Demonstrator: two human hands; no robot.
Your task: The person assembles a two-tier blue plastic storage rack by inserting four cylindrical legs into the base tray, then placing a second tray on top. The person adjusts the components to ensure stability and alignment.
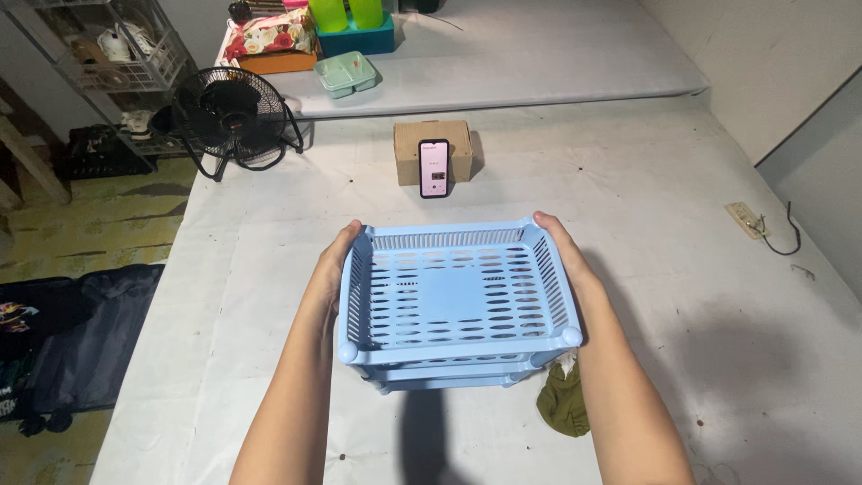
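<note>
The grip is two-handed: the left hand (pixel 334 269) and the right hand (pixel 558 250) press inward on opposite side walls of a pale blue slotted plastic tray (pixel 456 292), fingers curled around its far corners and palms flat along its sides. Neither hand is spread free; both are closed on the tray, clamping it between them.

The tray is rectangular, with rows of oval slots in its floor and walls and a rounded knob at each near corner. It sits level, directly above at least one more pale blue tray (pixel 449 377) of the same kind, whose edges show just beneath its near rim (whether the two touch cannot be told). A crumpled olive-green cloth (pixel 564 400) lies just beside the tray's near right corner.

All this is over a white sheet-covered worktop (pixel 682 198). Beyond the tray's far edge, well apart, a black smartphone (pixel 435 168) leans upright against a small brown cardboard box (pixel 433 148). Farther off to the tray's far left stands a black floor fan (pixel 229 117); to its far right a white power strip (pixel 747 219) lies on the sheet.

To handle the tray well, it seems wise to keep pressure even on both sides, hold it level, and line its corners up squarely over those below.
</note>
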